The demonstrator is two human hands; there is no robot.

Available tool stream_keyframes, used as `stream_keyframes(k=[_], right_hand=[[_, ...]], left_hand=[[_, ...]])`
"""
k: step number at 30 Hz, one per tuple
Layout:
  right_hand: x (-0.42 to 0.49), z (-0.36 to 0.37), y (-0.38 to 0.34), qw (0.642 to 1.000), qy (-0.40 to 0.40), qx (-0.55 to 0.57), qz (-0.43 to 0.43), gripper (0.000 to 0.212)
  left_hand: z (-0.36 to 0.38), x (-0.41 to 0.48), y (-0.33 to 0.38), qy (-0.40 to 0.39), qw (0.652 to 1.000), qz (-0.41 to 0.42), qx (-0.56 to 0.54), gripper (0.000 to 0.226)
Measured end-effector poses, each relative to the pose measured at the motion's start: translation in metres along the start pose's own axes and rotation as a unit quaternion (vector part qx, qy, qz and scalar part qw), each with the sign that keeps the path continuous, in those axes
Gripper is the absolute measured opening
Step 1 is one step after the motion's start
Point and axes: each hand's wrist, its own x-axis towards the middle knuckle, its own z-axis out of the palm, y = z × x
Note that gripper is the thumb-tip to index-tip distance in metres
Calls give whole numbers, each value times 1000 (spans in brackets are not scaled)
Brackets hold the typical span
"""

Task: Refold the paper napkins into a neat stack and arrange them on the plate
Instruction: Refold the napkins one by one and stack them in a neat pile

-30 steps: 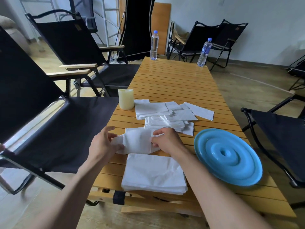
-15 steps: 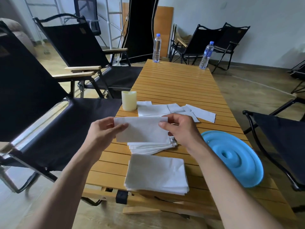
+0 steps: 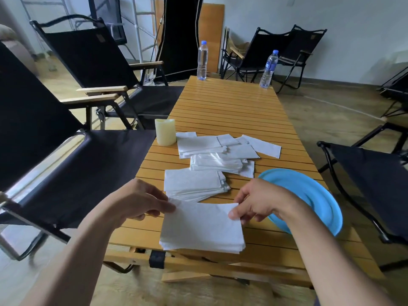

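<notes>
Between the two hands, at the near edge of the slatted wooden table, lies a neat stack of folded napkins. The left hand pinches the far left corner of the top napkin with thumb and fingers, and the right hand pinches the far right corner in the same way; both are closed on this napkin. Just beyond the hands sits a second, less even pile of napkins, and further from them more loose napkins are spread in overlapping layers. Directly to the right of the right hand is the blue plate, with no napkin on it. Beyond the left hand stands a cream candle, and two water bottles stand at the far end.
</notes>
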Motion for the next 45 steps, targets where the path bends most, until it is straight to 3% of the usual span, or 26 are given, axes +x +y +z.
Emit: stream_keyframes(k=[13,19,24,30,35,40,43,45], right_hand=[[11,0,5,996,39,-82,6,30],[43,4,3,970,217,41,-104,17],[82,23,2,949,298,31,-93,10],[101,36,1,950,302,47,-64,15],[105,34,1,956,268,107,-54,26],[104,31,0,958,253,133,-31,28],[97,31,-3,953,270,132,-47,11],[92,27,-9,945,285,143,-69,28]], left_hand=[[3,12,-3,22,998,-36,43,42],[11,37,-7,180,979,80,-59,29],[26,67,-15,275,957,92,-19,45],[32,78,-11,238,965,95,-64,50],[29,77,-8,252,962,90,-50,26],[19,66,-6,268,958,92,-40,20],[9,55,-1,213,963,99,-132,18],[1,43,5,139,963,88,-215,23]])
